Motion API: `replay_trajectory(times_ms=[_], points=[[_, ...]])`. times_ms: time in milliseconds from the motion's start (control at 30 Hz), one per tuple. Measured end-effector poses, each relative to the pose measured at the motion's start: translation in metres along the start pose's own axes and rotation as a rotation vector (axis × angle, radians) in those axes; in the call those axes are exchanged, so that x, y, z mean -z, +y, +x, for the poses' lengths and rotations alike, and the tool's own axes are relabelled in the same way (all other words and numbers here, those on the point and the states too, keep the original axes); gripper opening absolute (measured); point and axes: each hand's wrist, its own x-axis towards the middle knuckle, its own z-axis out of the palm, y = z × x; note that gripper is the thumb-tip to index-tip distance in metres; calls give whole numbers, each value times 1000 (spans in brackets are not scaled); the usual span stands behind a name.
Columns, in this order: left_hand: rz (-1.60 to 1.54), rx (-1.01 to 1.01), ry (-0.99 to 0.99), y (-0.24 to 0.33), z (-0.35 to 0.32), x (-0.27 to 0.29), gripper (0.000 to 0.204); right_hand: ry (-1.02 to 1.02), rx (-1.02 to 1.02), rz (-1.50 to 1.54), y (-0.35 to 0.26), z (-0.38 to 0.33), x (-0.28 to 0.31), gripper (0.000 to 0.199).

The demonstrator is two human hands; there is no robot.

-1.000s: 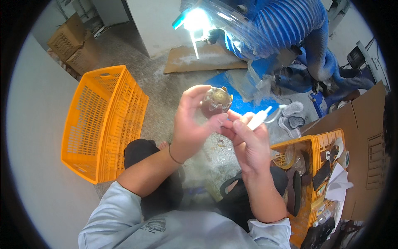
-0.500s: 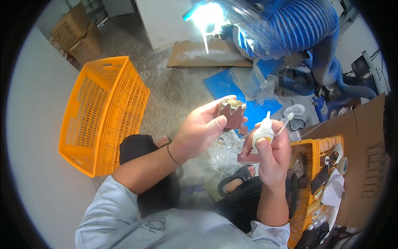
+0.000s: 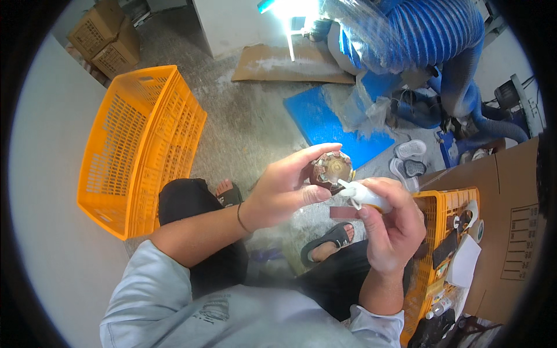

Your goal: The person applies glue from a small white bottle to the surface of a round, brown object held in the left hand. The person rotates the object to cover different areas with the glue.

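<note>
Drum, small and round, sits just off centre towards three o'clock (image 3: 336, 169), its ragged brown edge around a golden-brown end that faces up at us! Left hand (image 3: 281, 188) has it, thumb on the near side, fingers curled round the far side. Right hand (image 3: 395, 223), out at four o'clock, is wrapped around a white squeeze bottle (image 3: 376, 198), and look at that nozzle (image 3: 348, 187), aimed towards ten o'clock, right by the drum's rim; whether it touches, I cannot tell. Below the bottle a reddish-brown strip (image 3: 344, 212) juts out towards nine o'clock from the right hand, its other end hidden.

Round the dial now: stacked orange crates (image 3: 168, 139) at nine, cardboard boxes (image 3: 116, 52) at ten, a bright lamp (image 3: 296, 8) at twelve with a flat cardboard sheet (image 3: 278, 65) beneath. Blue sheet (image 3: 319, 124) between one and two, ribbed blue hose (image 3: 432, 35) beyond it, grey slippers (image 3: 411, 151) near three, and a cluttered orange crate (image 3: 429, 290) at four!
</note>
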Motion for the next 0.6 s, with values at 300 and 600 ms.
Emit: replay_trajectory(times_ms=[300, 600], points=[[498, -193, -39, -1, -10, 9, 70, -61, 138, -207, -12, -6, 1, 32], [631, -244, 6, 4, -10, 12, 71, -92, 199, -267, -8, -5, 0, 27]])
